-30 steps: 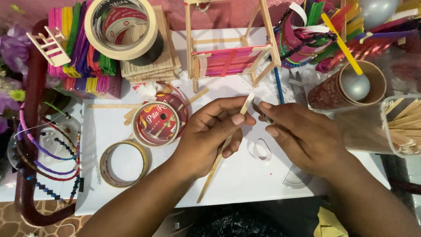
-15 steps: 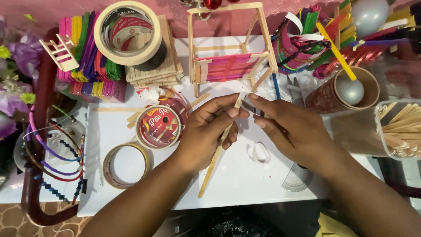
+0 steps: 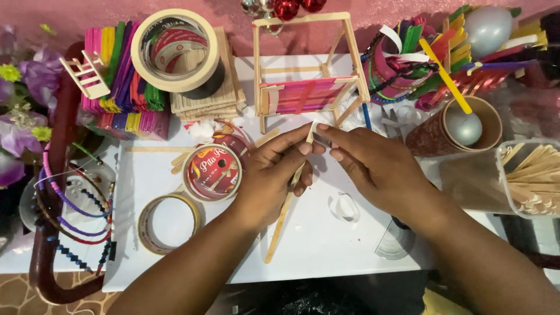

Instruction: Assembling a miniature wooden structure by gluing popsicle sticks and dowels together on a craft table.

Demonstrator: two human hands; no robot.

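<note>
While your left hand (image 3: 269, 178) is gripping a long wooden stick (image 3: 286, 207), that stick is running slantwise from your fingers down toward the near edge of the white board (image 3: 326, 245), its lower end lying just above the surface. Item one, stick: thin, flat, pale wood; it is looking light and stiff, likely to snap if bent hard, and smooth enough to twist in a loose hold. Best hold, by judgement: flat faces between thumb and fingers, near the upper end where you are working.

Item two, right hand (image 3: 379, 169): thumb and forefinger are pinching narrowly at the stick's top end, on something small and pale; whether it is tape or a paper scrap cannot be told.

Item three, red ribbon spool (image 3: 213, 172): lying just beside your left hand, touching its knuckles or nearly so.

Item four, clear tape roll (image 3: 166, 221): resting near your left wrist.

Item five, stick frame (image 3: 306, 70): standing upright beyond your fingers, with pink and red slats across it.

Item six, masking tape (image 3: 175, 49): sitting on stacked sticks at the far left.

Item seven, cup (image 3: 461, 131): standing to your right, holding a silver egg shape.

Item eight, tub (image 3: 534, 178): plain sticks lying in it, far right.
</note>
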